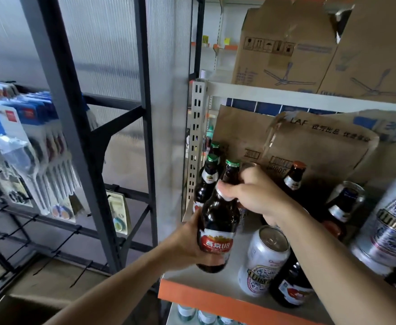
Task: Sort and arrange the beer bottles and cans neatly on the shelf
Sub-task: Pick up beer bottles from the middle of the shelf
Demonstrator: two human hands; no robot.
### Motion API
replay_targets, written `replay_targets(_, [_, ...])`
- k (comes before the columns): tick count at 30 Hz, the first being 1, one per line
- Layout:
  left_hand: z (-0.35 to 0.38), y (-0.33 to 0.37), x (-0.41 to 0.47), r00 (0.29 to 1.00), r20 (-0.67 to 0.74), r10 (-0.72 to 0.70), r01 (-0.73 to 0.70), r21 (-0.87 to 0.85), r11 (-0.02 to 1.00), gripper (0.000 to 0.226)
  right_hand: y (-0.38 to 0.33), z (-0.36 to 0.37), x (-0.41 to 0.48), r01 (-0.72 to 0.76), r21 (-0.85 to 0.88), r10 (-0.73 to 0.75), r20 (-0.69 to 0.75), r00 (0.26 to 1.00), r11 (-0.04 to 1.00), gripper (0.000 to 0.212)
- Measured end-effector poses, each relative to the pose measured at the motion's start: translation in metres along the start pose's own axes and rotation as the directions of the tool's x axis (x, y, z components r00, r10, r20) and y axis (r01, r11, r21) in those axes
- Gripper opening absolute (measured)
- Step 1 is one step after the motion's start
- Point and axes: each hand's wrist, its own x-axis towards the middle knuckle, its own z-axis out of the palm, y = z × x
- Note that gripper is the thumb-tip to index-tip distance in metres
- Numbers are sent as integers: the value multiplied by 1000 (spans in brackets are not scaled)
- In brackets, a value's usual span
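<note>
The brown beer bottle (218, 219) with the green cap is at the left front corner of the shelf (215, 301), leaning a little. It is glass, so I think it is heavy, hard and slippery, and a bump could break it. The left hand (187, 245) curls round the fat bottom part and the right hand (255, 195) curls round the thin neck. Two more green-capped bottles (207, 181) stand just behind, and a white can (265, 261) is near.
</note>
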Motion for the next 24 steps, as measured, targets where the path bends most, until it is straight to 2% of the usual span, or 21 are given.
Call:
replay_targets(2, [-2,-9,7,1000,-27,-2,3,37,999,93,2,7,3,-16,-26,16,0,1000,1000,10])
replay_targets(6, [-7,-25,16,998,-69,-4,7,50,999,85,6,24,15,-63,-86,58,-54,997,994,28])
replay_targets(9, [-10,-35,20,995,-96,-13,21,84,996,81,8,34,21,-82,-107,77,-52,996,991,24])
replay_targets(14, [-12,-40,27,987,-141,-74,92,124,988,80,15,49,29,-100,-165,86,-91,992,981,29])
replay_targets(19, [-15,-51,36,981,-108,-158,173,150,973,85,20,54,34,-133,-152,119,-96,988,979,28])
replay_targets(24, [-19,-57,39,983,-94,-158,172,160,972,81,22,56,37,-134,-159,120,-97,988,978,34])
